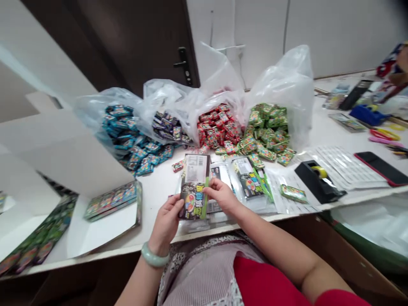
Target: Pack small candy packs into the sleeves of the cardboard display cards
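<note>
Both my hands hold one dark printed packet [194,187] upright over the white table's [159,187] front edge. My left hand [166,223] grips its lower left side, with a pale green bangle on the wrist. My right hand [219,196] pinches its right edge at mid height. More flat packets [250,180] in clear sleeves lie just behind. Four clear bags hold small candy packs: blue [127,131], dark purple [167,127], red [218,127] and green [269,131].
An open white carton [105,225] at left holds a stack of packets. A black tape dispenser [318,180], a sheet of labels [342,165] and a red-cased phone [381,168] lie at right. Scissors and clutter sit at far right.
</note>
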A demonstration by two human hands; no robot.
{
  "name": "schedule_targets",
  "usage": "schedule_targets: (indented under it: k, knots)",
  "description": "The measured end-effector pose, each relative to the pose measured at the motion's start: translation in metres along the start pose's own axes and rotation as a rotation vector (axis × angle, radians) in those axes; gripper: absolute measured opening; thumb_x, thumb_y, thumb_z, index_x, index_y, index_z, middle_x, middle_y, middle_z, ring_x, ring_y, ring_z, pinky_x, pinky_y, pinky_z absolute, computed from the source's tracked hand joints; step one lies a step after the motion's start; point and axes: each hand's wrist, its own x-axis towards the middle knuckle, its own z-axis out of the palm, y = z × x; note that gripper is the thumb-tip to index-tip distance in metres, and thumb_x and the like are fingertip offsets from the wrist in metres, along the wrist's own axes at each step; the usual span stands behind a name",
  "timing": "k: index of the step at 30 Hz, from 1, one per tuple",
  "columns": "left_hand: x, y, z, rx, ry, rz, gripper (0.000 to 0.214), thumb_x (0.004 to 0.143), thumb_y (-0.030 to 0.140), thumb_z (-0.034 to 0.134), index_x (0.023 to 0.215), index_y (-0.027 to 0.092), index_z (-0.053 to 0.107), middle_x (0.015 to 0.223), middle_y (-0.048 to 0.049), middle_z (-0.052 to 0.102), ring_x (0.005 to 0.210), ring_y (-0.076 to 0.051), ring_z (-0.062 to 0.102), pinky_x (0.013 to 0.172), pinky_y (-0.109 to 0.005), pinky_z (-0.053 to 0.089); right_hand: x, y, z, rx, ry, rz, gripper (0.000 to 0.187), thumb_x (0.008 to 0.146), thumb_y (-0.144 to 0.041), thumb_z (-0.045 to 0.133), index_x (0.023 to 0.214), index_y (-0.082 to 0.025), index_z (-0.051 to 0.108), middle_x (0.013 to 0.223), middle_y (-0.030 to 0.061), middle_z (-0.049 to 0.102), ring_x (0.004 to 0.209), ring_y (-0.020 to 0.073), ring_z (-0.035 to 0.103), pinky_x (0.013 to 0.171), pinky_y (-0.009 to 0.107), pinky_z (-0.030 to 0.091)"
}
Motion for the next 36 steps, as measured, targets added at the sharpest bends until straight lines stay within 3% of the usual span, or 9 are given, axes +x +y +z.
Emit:
schedule_targets:
  k: [3,8,11,15,19,24,27,32,36]
  knots:
    - [0.002,0.001,-0.004,-0.123,-0.029,-0.1,0.044,0.062,0.036,0.082,0.098,0.016,0.065,0.085,-0.0037,0.07,0.07,-0.013,0.064,0.068,-0.025,0.052,-0.001,0.009,0.003,-0.028,-0.027,0.083,0.044,0.058,-0.05,0.077,0.067,-0.02,0.046,0.062,-0.0058,0.054,0.058,0.0102,0.048,0.055,0.023,0.038]
    - [0.018,0.015,-0.005,-0.213,0.102,0.093,0.034,0.067,0.033,0.079,0.094,0.017,0.067,0.087,-0.0017,0.07,0.075,-0.012,0.063,0.071,-0.021,0.05,-0.009,0.027,0.011,-0.153,-0.187,0.131,0.045,0.057,-0.05,0.079,0.066,-0.019,0.047,0.059,-0.0065,0.051,0.056,0.0095,0.045,0.054,0.023,0.035]
    - [0.031,0.016,-0.003,-0.258,0.103,0.079,0.032,0.064,0.035,0.08,0.086,0.014,0.068,0.079,-0.0016,0.07,0.068,-0.012,0.062,0.067,-0.022,0.05,-0.011,0.03,0.016,-0.139,-0.186,0.145,0.043,0.062,-0.05,0.076,0.066,-0.02,0.046,0.057,-0.0072,0.049,0.055,0.009,0.045,0.053,0.023,0.034]
    - [0.036,0.002,-0.003,-0.305,0.121,0.04,0.037,0.061,0.036,0.082,0.088,0.015,0.068,0.085,-0.003,0.071,0.073,-0.012,0.063,0.071,-0.023,0.051,0.001,0.013,0.015,-0.137,-0.216,0.181,0.038,0.061,-0.046,0.078,0.073,-0.019,0.053,0.068,-0.005,0.056,0.063,0.0097,0.051,0.061,0.024,0.04]
    - [0.028,-0.013,-0.003,-0.229,0.133,0.086,0.035,0.071,0.034,0.076,0.101,0.018,0.067,0.099,-0.0034,0.07,0.084,-0.013,0.063,0.076,-0.022,0.05,0.023,-0.01,0.009,-0.156,-0.262,0.138,0.043,0.06,-0.042,0.079,0.093,-0.02,0.06,0.088,-0.0001,0.066,0.083,0.0142,0.06,0.076,0.028,0.045]
    - [0.022,-0.019,0.0,-0.305,0.139,0.028,0.03,0.069,0.035,0.077,0.092,0.017,0.07,0.09,-0.0029,0.071,0.08,-0.014,0.064,0.075,-0.023,0.05,0.036,-0.012,0.011,-0.249,-0.236,0.141,0.036,0.063,-0.047,0.076,0.07,-0.019,0.054,0.065,-0.0042,0.058,0.057,0.0104,0.053,0.057,0.026,0.044]
    - [0.026,-0.019,0.002,-0.393,0.172,-0.021,0.034,0.06,0.033,0.083,0.086,0.015,0.07,0.084,-0.0028,0.071,0.074,-0.013,0.064,0.072,-0.023,0.051,0.031,-0.005,0.014,-0.202,-0.173,0.167,0.04,0.063,-0.051,0.074,0.07,-0.019,0.051,0.064,-0.0051,0.056,0.059,0.0102,0.052,0.056,0.025,0.043]
    - [0.032,-0.019,0.001,-0.403,0.318,0.064,0.034,0.059,0.033,0.083,0.085,0.017,0.067,0.086,0.0006,0.07,0.076,-0.01,0.063,0.074,-0.02,0.05,0.004,0.004,0.01,-0.327,-0.37,0.298,0.03,0.066,-0.037,0.074,0.076,-0.018,0.053,0.068,-0.0045,0.054,0.062,0.0101,0.05,0.058,0.024,0.039]
    - [0.029,-0.016,0.001,-0.411,0.29,0.064,0.032,0.065,0.031,0.08,0.089,0.016,0.067,0.089,-0.0018,0.07,0.079,-0.012,0.063,0.076,-0.022,0.051,-0.007,0.011,0.003,-0.484,-0.244,0.189,0.024,0.071,-0.032,0.068,0.067,-0.019,0.049,0.059,-0.0062,0.045,0.054,0.0085,0.039,0.053,0.024,0.031]
